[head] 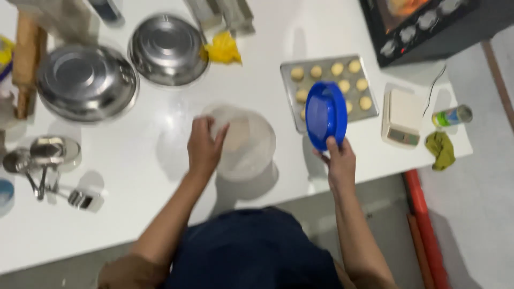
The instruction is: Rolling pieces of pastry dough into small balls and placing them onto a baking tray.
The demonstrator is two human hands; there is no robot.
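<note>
Left hand (203, 147): fingers curled over the near-left rim of the tub, gripping its edge; forearm comes up from the lower left.
Tub (242, 142): round, translucent white plastic container, open top, pale contents inside – too blurred to tell what. It stands on the counter right in front of the person, roughly mid-frame, and throws a soft shadow toward the counter's near edge.
Right hand (338, 160): fingers closed on the lower edge of the lid, thumb side toward the camera.
Lid (325, 115): round, bright blue plastic, raised rim, held up off the counter and tilted nearly on edge. It sits to the right of the tub, clear of it, and covers part of the tray behind.
Tray (369, 109): flat grey metal baking sheet, rows of small pale yellow dough balls (345, 85) on it, just right of the tub.
Scale (402, 116): white kitchen scale, right of the tray, near a green cloth (441, 150) and a small can (453, 115) lying on its side.
Bowls: two upturned steel bowls (85, 80) (168, 49) at the far left – well apart from both hands.
Measuring spoons (43, 160): metal set at the left edge.
Counter (134, 198): white, glossy.
</note>
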